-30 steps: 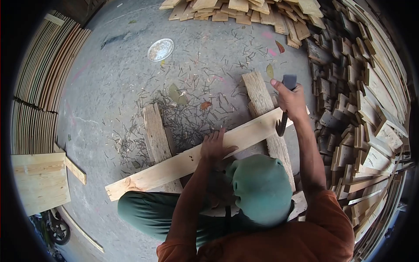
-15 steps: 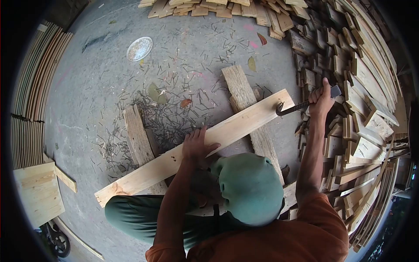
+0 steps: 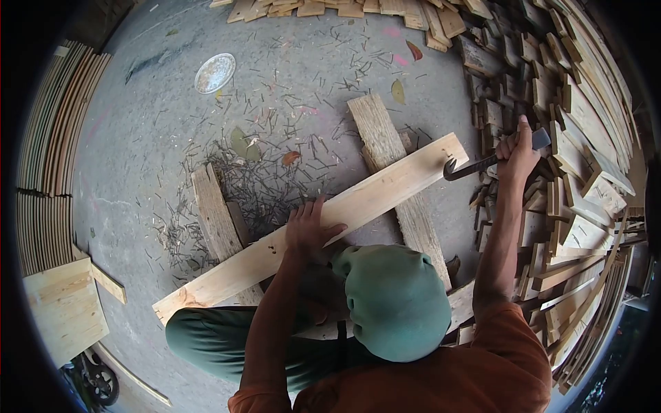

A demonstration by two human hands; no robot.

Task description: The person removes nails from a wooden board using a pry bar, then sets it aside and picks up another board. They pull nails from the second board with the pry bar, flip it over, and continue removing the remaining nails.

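A pale wooden board [image 3: 372, 191] lies slantwise across two rough wooden blocks, the left block [image 3: 215, 210] and the right block [image 3: 379, 127]. My left hand [image 3: 309, 227] grips it near the middle, fingers over the far edge and thumb spread along the face. Close by that hand are several small dark holes. My right hand [image 3: 518, 157] is wrapped around a dark pry bar [image 3: 475, 167]. The bar's hooked end sits at the near edge of the board's right end, beside a dark mark, and its grey end sticks out beyond my fist.
Loose nails [image 3: 268, 186] litter the concrete floor [image 3: 151, 138], with a few leaves among them. A shiny oval plate [image 3: 215, 73] lies farther off. Stacked boards [image 3: 575, 172] rise close to my right arm; more planks [image 3: 62, 131] stand at left. A green cap [image 3: 396, 303] blocks the lower middle.
My right hand and the pry bar have shifted slightly right, and the hook has moved from the board's face to its near edge. My left hand stays on the board.
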